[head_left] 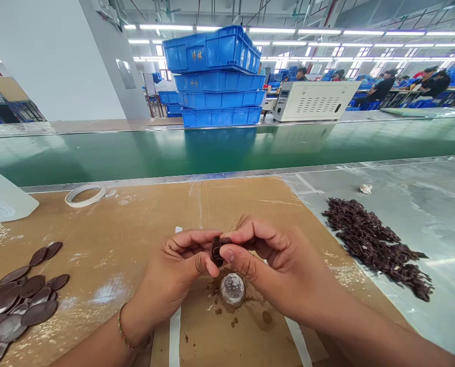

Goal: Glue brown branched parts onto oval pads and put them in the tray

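My left hand [177,265] pinches a dark brown oval piece [216,251] between thumb and fingers, above the middle of the brown board. From the right, my right hand [277,255] pinches a small dark brown piece [225,240] against the top edge of the oval. Just below the hands stands a small clear round container [232,289] with whitish residue, on a wet, brown-stained patch. A pile of flat brown ovals [32,286] lies at the left. On the grey surface at the right is a heap of small dark brown pieces [373,239].
A tape roll [85,195] and a white bottle [5,199] are at the back left. Beyond the board runs a green belt [147,153]. Stacked blue crates [222,76] and a beige metal box [315,101] stand behind it. Several people sit in the background.
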Demonstrator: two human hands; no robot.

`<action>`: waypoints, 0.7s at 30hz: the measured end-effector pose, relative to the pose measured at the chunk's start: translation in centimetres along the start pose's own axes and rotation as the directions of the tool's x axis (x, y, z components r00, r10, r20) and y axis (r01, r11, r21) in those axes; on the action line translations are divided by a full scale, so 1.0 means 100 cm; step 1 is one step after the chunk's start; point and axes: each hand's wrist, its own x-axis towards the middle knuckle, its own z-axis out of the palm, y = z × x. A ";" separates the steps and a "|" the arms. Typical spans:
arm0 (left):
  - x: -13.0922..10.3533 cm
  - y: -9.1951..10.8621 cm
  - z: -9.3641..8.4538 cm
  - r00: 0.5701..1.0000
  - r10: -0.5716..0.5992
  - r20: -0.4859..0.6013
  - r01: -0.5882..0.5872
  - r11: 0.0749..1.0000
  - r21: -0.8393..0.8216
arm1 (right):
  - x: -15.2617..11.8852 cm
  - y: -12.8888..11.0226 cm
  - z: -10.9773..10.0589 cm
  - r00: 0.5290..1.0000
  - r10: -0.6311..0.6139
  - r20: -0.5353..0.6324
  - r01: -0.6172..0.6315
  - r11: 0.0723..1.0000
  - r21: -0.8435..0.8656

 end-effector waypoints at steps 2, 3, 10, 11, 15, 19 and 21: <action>0.000 0.000 0.000 1.000 0.000 -0.008 0.000 1.000 0.009 | 0.000 -0.001 0.000 1.000 -0.005 -0.004 0.005 1.000 -0.009; 0.000 0.000 -0.001 1.000 0.000 -0.010 0.000 1.000 0.016 | 0.000 -0.001 0.000 1.000 -0.012 -0.007 0.012 1.000 -0.017; -0.001 0.001 0.000 1.000 -0.002 0.000 0.002 1.000 0.005 | 0.000 -0.001 0.001 1.000 -0.003 -0.021 0.003 1.000 -0.017; -0.001 0.001 0.001 1.000 -0.002 0.003 0.002 1.000 0.000 | 0.000 -0.001 0.001 1.000 -0.002 -0.022 0.002 1.000 -0.015; -0.001 0.001 0.001 1.000 0.000 0.017 0.000 1.000 -0.017 | 0.000 -0.001 0.000 1.000 -0.009 -0.022 0.009 1.000 -0.018; 0.000 0.001 0.001 0.999 0.000 0.036 0.001 1.000 -0.026 | 0.001 -0.001 0.000 1.000 -0.011 -0.024 0.011 0.999 -0.030; 0.001 0.001 0.002 0.999 -0.011 0.044 0.012 0.999 -0.029 | 0.002 0.000 -0.001 1.000 -0.011 -0.018 0.011 1.000 -0.026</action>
